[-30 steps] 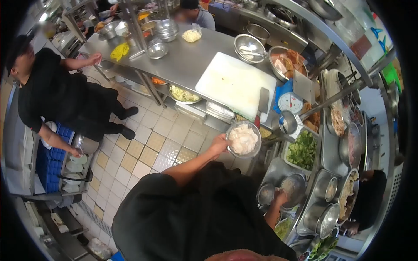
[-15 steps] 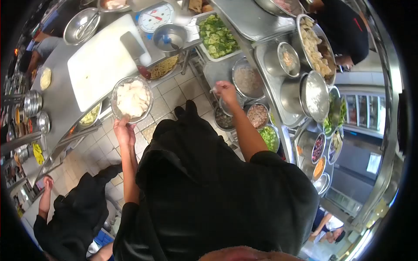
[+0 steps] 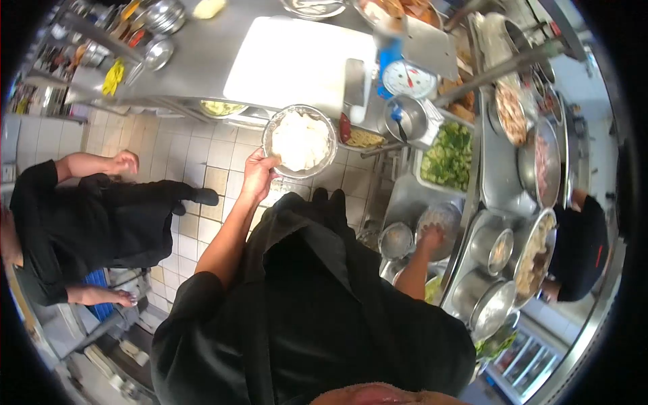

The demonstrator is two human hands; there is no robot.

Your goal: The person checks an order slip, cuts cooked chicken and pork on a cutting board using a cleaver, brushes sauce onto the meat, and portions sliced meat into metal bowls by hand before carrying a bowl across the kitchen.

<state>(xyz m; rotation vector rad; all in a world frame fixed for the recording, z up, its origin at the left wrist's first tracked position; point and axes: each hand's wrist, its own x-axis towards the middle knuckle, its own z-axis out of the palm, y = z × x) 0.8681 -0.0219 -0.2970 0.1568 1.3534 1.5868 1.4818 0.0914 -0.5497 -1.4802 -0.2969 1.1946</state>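
Observation:
My left hand [image 3: 258, 174] grips the near rim of a round bowl [image 3: 300, 142] filled with pale white pieces, held over the floor by the counter edge. On the right, my right hand [image 3: 430, 237] reaches into a metal bowl [image 3: 440, 219] with pale contents; its fingertips are blurred and partly hidden there. A smaller metal bowl [image 3: 395, 241] stands just left of that hand. Above it is a tray of chopped green vegetables [image 3: 447, 156]. Beyond the held bowl lies a white cutting board [image 3: 297, 64] with a cleaver [image 3: 354, 81] at its right side.
A scale [image 3: 409, 78] and a metal bowl with a spoon [image 3: 405, 118] stand at the counter's right end. Steel pots [image 3: 491, 307] and a dumpling pan [image 3: 534, 260] line the right counter. One person in black [image 3: 101, 226] is at left, another [image 3: 584, 250] at far right.
The view has swung back toward the counter. My right hand, raised above the bowls half a second ago, is now down in the metal bowl. My left hand still holds the bowl of white pieces.

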